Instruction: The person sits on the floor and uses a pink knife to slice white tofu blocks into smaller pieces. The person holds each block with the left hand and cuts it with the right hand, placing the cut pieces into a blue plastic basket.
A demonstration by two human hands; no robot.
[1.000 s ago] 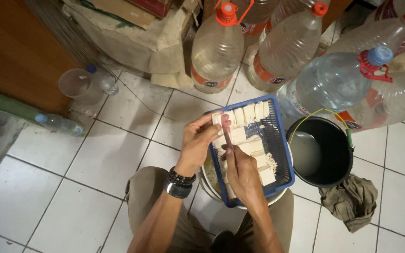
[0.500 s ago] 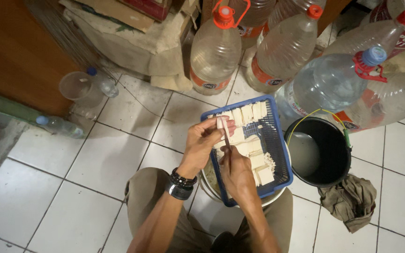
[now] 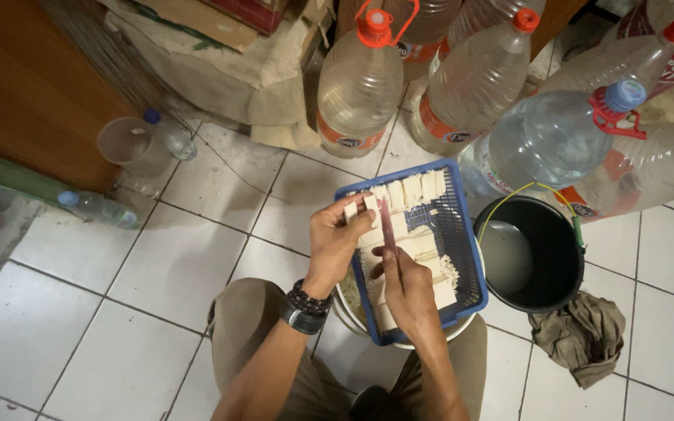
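Since the earlier frame, the knife [image 3: 388, 226] is brought closer to the pale block [image 3: 362, 209] gripped in the left hand [image 3: 337, 238] over the blue basket [image 3: 470, 265]. Right hand [image 3: 403, 284] is clenched on the knife; fingertips [image 3: 368, 220] risk being nicked.

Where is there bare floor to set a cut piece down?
Bare white tiles lie left of the blue basket, between it and the small bottles. More lie at lower right, past the rag. Crowded: big jugs behind, black bucket right.
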